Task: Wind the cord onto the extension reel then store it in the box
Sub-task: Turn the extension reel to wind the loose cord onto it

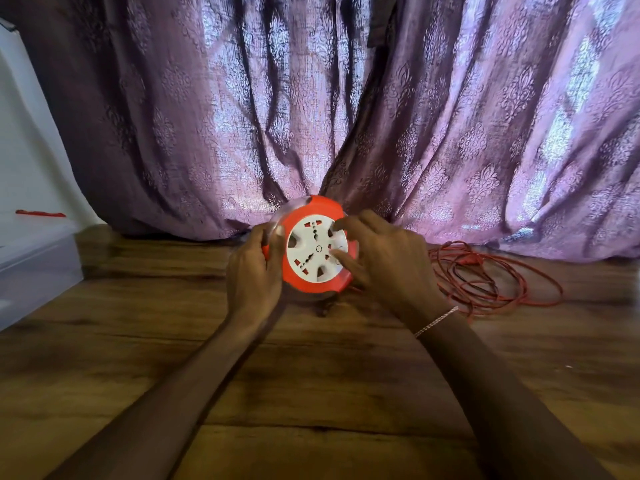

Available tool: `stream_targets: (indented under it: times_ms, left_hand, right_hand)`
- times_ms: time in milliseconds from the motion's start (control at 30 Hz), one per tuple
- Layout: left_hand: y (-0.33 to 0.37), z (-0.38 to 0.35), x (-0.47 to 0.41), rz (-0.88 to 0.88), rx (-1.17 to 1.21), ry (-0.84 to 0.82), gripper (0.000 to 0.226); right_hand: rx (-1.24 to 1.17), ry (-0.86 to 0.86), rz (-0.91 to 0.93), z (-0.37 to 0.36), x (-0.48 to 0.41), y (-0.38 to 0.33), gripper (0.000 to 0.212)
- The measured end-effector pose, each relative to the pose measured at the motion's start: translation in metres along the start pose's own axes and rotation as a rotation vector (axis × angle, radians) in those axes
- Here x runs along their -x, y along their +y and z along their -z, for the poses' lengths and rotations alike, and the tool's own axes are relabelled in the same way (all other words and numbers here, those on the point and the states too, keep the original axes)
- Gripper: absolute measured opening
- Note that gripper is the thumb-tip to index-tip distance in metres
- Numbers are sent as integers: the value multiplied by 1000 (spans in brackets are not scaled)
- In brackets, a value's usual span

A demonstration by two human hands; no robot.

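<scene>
An orange extension reel (313, 285) with a white socket face (313, 249) is held upright just above the wooden floor, its face turned toward me. My left hand (254, 268) grips the reel's left rim, thumb over the front edge. Spread fingers of my right hand (381, 258) rest on the right side of the white face. A long red cord (491, 278) lies in loose loops on the floor to the right of the reel. A clear plastic box (38, 268) stands at the far left.
Purple patterned curtains (346, 116) hang down to the floor (311, 393) directly behind the reel. A small red item (40, 213) lies on the box's lid. Bare wooden floor stretches in front of me between my forearms.
</scene>
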State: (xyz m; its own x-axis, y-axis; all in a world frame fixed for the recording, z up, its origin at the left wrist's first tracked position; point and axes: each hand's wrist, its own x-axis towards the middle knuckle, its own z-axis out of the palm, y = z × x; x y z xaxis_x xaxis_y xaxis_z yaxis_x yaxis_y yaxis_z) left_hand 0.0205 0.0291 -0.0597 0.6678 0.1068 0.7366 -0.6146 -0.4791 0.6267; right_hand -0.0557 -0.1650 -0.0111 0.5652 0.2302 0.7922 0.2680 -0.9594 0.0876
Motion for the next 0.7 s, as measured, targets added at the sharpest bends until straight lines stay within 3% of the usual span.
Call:
stream_targets:
  times_ms: [100,333,500,567,633,700]
  left_hand:
    - [-1,0,-1,6,3,-4,47]
    - [2,2,2,-45,-39,-63,52]
    - [5,4,3,-63,-32,-85,49]
    - [6,4,5,-61,-13,-82,52]
    - [8,3,6,-64,-9,-74,53]
    - [10,0,7,-73,-7,-69,52]
  right_hand:
    - [119,-64,223,-10,6,0,49]
    - [298,-70,245,-17,6,-12,57]
    - [237,3,219,-23,7,-9,57]
    - [166,-16,109,-27,8,-10,64]
    - [55,-61,-128,-31,9,-15,75]
    - [-124,-40,-411,-35,8,-20,71]
